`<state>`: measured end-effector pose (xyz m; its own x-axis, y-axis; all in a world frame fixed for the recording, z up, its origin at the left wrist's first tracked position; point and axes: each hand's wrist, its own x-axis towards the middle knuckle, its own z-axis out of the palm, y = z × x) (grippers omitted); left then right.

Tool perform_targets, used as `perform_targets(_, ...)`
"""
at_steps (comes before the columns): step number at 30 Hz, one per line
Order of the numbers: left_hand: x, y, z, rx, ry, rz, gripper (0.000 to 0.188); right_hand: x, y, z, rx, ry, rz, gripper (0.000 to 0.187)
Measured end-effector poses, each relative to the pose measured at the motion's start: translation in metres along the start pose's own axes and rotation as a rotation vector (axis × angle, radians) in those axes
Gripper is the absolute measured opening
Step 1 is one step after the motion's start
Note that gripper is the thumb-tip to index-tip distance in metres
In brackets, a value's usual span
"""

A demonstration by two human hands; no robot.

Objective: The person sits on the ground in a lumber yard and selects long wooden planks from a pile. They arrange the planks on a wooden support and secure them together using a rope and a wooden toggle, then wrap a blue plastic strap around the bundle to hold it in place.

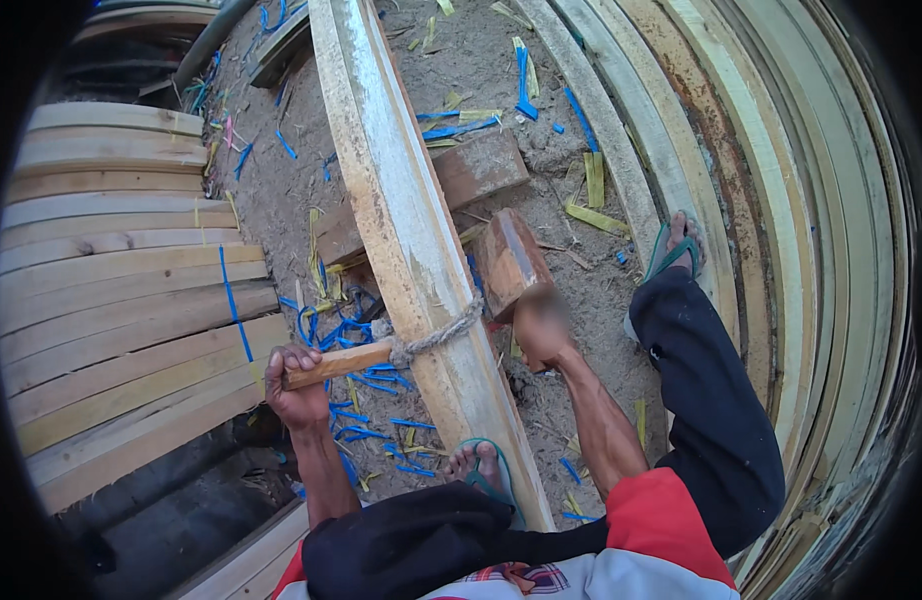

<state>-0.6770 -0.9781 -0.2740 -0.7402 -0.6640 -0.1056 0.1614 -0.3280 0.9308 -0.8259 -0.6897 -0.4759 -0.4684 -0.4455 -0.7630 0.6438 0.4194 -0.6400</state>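
Observation:
A long, pale wooden beam [413,215] runs from the far edge toward me, with a grey rope [446,337] looped around it. My left hand [299,390] is closed around a short wooden stick [343,364], whose other end meets the rope at the beam's left side. Right of the beam, my right hand [543,328] is at the near end of a thick wooden block [511,262] and appears closed on it. A blur covers that hand, so its separate fingers do not show. My left foot [478,466], in a green sandal, rests against the beam near its close end.
Stacked planks [131,270] lie at the left, one bound by a blue strap [235,302]. Long boards [781,220] fill the right side, where my other foot [676,245] rests. A timber crosspiece [481,168] lies under the beam. Blue and yellow strap scraps litter the dirt.

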Motion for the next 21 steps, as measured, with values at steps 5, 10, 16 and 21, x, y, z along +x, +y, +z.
perform_targets(5, 0.004, 0.001, 0.003, 0.007, 0.015, -0.010, 0.025, 0.018, -0.016, -0.044, 0.508, 0.195, -0.246, 0.024)
perform_targets(10, 0.007, -0.004, -0.009, -0.053, -0.026, -0.003, 0.025, -0.009, -0.127, -0.021, -0.676, 0.973, -0.808, 0.052)
perform_targets(16, 0.018, -0.018, 0.009, -0.280, 0.080, 0.024, 0.058, -0.074, -0.183, 0.233, -0.378, -0.033, -1.100, 0.046)
perform_targets(21, 0.006, -0.012, 0.006, -0.461, 0.108, 0.032, 0.073, -0.069, -0.180, 0.241, 0.025, -0.293, -0.612, 0.040)
